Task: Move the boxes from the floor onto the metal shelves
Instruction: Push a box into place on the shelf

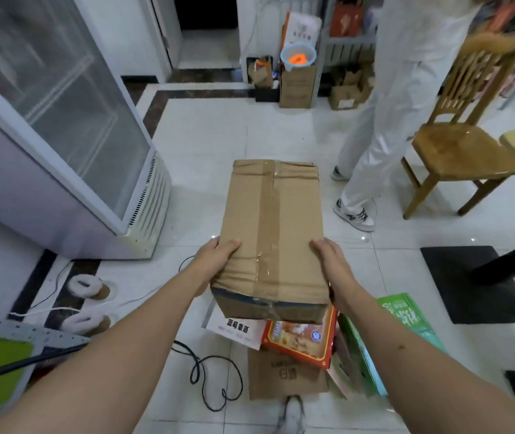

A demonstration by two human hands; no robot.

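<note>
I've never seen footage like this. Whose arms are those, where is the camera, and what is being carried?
There is no machine here. The camera sits on a person's head and looks forward and down, so you see their own bare arms. The left hand and right hand hold a taped cardboard box by its two sides, lifted above the white tiled floor. Below it more boxes wait: a red box, a green box and a flat brown carton. To the left stands a glass-door fridge; to the right a wooden chair and another person in white trousers.
</note>
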